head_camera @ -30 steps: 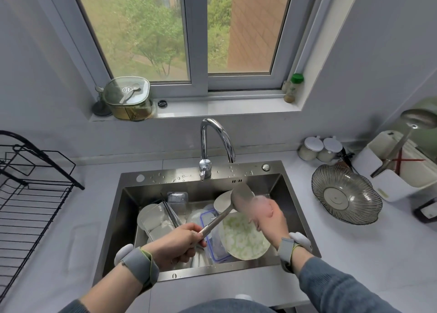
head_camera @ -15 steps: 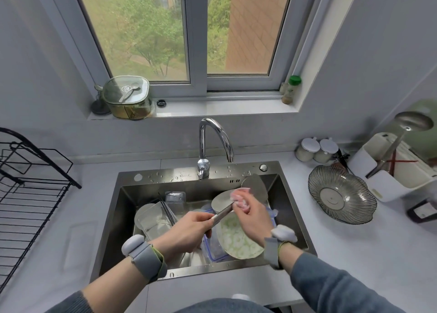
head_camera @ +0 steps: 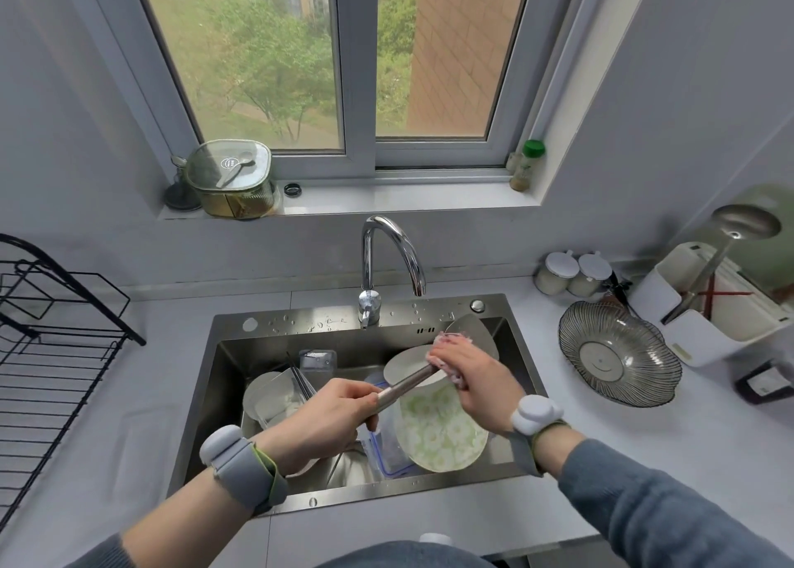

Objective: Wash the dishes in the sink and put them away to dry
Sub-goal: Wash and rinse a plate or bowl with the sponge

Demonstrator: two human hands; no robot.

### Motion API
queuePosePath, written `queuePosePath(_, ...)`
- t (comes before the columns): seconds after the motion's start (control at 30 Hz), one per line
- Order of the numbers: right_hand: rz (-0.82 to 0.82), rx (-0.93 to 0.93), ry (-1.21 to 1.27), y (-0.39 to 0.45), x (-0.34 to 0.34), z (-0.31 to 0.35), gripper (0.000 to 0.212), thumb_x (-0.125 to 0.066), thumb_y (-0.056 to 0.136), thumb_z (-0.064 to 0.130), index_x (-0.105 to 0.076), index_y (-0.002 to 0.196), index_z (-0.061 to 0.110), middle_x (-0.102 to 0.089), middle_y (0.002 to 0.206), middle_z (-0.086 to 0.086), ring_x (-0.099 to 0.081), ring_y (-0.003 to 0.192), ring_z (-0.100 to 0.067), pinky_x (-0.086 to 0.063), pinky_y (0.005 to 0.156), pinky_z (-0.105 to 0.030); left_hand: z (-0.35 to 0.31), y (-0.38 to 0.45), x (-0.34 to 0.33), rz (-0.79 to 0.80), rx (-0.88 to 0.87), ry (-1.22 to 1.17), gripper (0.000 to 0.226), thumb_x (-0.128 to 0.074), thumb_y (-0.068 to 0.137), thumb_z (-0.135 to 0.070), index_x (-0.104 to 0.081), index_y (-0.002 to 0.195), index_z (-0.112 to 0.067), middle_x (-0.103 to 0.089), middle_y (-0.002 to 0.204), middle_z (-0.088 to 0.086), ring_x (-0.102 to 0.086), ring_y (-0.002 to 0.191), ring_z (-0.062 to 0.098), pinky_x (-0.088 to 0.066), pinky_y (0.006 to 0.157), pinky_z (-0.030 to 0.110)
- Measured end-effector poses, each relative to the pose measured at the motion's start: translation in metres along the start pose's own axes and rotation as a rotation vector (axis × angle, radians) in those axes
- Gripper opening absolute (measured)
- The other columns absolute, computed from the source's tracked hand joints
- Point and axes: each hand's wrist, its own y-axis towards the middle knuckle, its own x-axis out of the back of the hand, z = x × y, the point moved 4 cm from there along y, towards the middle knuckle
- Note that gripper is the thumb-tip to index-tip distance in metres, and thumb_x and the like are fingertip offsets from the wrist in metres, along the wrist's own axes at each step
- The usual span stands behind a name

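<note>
Over the steel sink (head_camera: 275,335), my left hand (head_camera: 326,421) grips the metal handle of a ladle (head_camera: 404,385). Its bowl (head_camera: 474,333) points up and to the right near the sink's back wall. My right hand (head_camera: 477,378) is closed around a pink cloth (head_camera: 451,344) pressed against the ladle's neck. Below them in the sink lie a green-patterned plate (head_camera: 438,434), a clear container with a blue rim (head_camera: 382,451), white dishes (head_camera: 270,400) and dark chopsticks (head_camera: 300,380).
A black wire drying rack (head_camera: 47,352) stands on the counter at far left. The tap (head_camera: 386,258) arches over the sink's back. At right are a ribbed glass bowl (head_camera: 618,352), two white jars (head_camera: 571,273) and a white utensil holder (head_camera: 704,310).
The ladle has tilted so its bowl moved further right and back. My right hand with the pink cloth slid along the handle towards the bowl. My left hand shifted right.
</note>
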Motion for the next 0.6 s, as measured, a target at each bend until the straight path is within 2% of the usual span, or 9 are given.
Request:
queuePosePath(0.1,-0.005,0.005,-0.089,-0.001,0.012,-0.016,0.080,-0.065,0.085,-0.008,-0.048,0.153,0.031,-0.040,0.159,0.021,-0.029,0.150,-0.001,-0.023,0.125,-0.023,-0.005,-0.001,0.000,0.026,0.005,-0.056,0.032,-0.046,0.108,-0.024,-0.068,0.106,-0.001,-0.047,0.077,0.012,-0.029,0.044,0.013,-0.020,0.044,0.023)
queuePosePath(0.17,-0.059,-0.056,-0.109,0.001,0.016,-0.031,0.079,-0.068,0.083,-0.008,-0.049,0.153,0.025,-0.043,0.159,0.015,-0.033,0.151,-0.010,-0.027,0.125,-0.030,-0.011,-0.001,0.002,0.022,-0.017,-0.051,0.032,-0.046,0.108,-0.025,-0.067,0.112,-0.002,-0.047,0.082,0.012,-0.030,0.044,0.013,-0.023,0.042,0.022)
queuePosePath(0.23,-0.096,-0.164,-0.132,0.002,0.021,-0.048,0.074,-0.061,0.081,-0.012,-0.053,0.149,0.017,-0.049,0.156,0.003,-0.037,0.150,-0.022,-0.026,0.126,-0.036,-0.016,-0.004,0.004,0.017,-0.027,-0.040,0.029,-0.045,0.109,-0.024,-0.070,0.114,-0.010,-0.051,0.079,0.008,-0.032,0.045,0.011,-0.025,0.042,0.023)
queuePosePath(0.3,-0.094,-0.265,-0.113,0.002,0.025,-0.059,0.072,-0.056,0.081,-0.013,-0.054,0.148,0.015,-0.050,0.155,0.001,-0.037,0.150,-0.027,-0.017,0.126,-0.030,-0.017,-0.007,0.005,0.029,-0.020,-0.059,0.028,-0.045,0.109,-0.022,-0.071,0.115,-0.017,-0.055,0.075,0.002,-0.032,0.045,0.011,-0.026,0.042,0.023)
queuePosePath(0.33,-0.102,-0.306,-0.073,0.001,0.024,-0.058,0.069,-0.056,0.084,-0.011,-0.054,0.148,0.015,-0.050,0.155,0.000,-0.037,0.150,-0.028,-0.017,0.125,-0.028,-0.018,-0.009,0.004,0.034,-0.020,-0.069,0.028,-0.045,0.109,-0.021,-0.071,0.116,-0.019,-0.055,0.074,0.000,-0.032,0.045,0.012,-0.026,0.042,0.023)
queuePosePath(0.4,-0.133,-0.350,0.027,-0.001,0.019,-0.040,0.062,-0.056,0.091,-0.004,-0.055,0.148,0.019,-0.052,0.154,0.000,-0.039,0.149,-0.025,-0.026,0.122,-0.031,-0.020,-0.010,0.001,0.035,-0.017,-0.082,0.027,-0.045,0.109,-0.021,-0.071,0.117,-0.017,-0.054,0.074,0.000,-0.031,0.045,0.012,-0.024,0.042,0.023)
queuePosePath(0.47,-0.147,-0.336,0.102,-0.002,0.008,-0.009,0.057,-0.056,0.096,0.003,-0.053,0.149,0.023,-0.052,0.154,0.003,-0.040,0.148,-0.019,-0.030,0.119,-0.030,-0.020,-0.008,-0.003,0.024,-0.017,-0.079,0.028,-0.045,0.109,-0.021,-0.070,0.116,-0.011,-0.051,0.075,0.004,-0.030,0.045,0.012,-0.022,0.043,0.023)
queuePosePath(0.53,-0.156,-0.306,0.181,-0.004,-0.003,0.016,0.056,-0.056,0.101,0.012,-0.046,0.155,0.023,-0.045,0.158,0.008,-0.033,0.150,-0.013,-0.022,0.118,-0.021,-0.020,-0.006,-0.005,0.015,-0.023,-0.055,0.030,-0.045,0.108,-0.022,-0.069,0.115,-0.005,-0.047,0.077,0.011,-0.029,0.045,0.013,-0.021,0.043,0.023)
queuePosePath(0.6,-0.149,-0.254,0.242,-0.003,-0.007,0.026,0.057,-0.055,0.103,0.017,-0.042,0.157,0.024,-0.038,0.161,0.013,-0.024,0.153,-0.008,-0.014,0.120,-0.014,-0.018,-0.006,-0.003,0.016,-0.013,-0.072,0.028,-0.045,0.108,-0.021,-0.070,0.114,-0.010,-0.050,0.076,0.007,-0.029,0.044,0.012,-0.022,0.042,0.022)
